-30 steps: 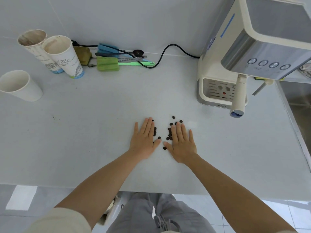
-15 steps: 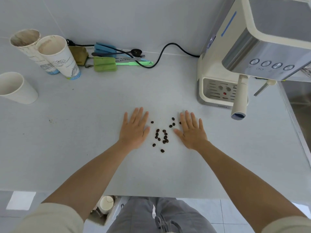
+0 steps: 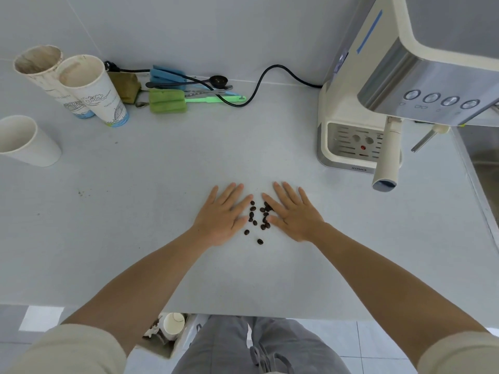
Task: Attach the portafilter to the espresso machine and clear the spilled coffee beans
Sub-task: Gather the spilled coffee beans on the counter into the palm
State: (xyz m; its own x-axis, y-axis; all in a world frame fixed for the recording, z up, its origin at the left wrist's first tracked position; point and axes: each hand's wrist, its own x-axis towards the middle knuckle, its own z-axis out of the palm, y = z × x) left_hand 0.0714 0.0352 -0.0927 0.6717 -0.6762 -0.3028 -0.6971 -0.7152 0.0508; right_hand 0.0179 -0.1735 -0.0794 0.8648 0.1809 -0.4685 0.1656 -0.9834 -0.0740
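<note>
Corralling the spilled coffee beans between two flat palms on the white counter, left hand and right hand both lying spread and unclenched, fingers extended, gripping nothing. Bracketing the little cluster from either side, index fingertips angling toward each other just beyond the beans, a few beans touching or tucked under the inner edge of the right hand, two strays sitting nearer the wrists, just outside the pocket between the thumbs. Showing, well beyond the right hand and off to its outer side, the espresso machine with the portafilter hanging from its front, cream handle pointing out over the drip tray, so judging that first part of the task as looking done, though not confirming a full lock from this angle. Leaving the bean clearing only half begun: beans gathered closer but none lifted, none in a container. Noting paper cups far beyond the left hand as a possible place for them, and a bin-like spot below the counter edge, too unclear to name.
</note>
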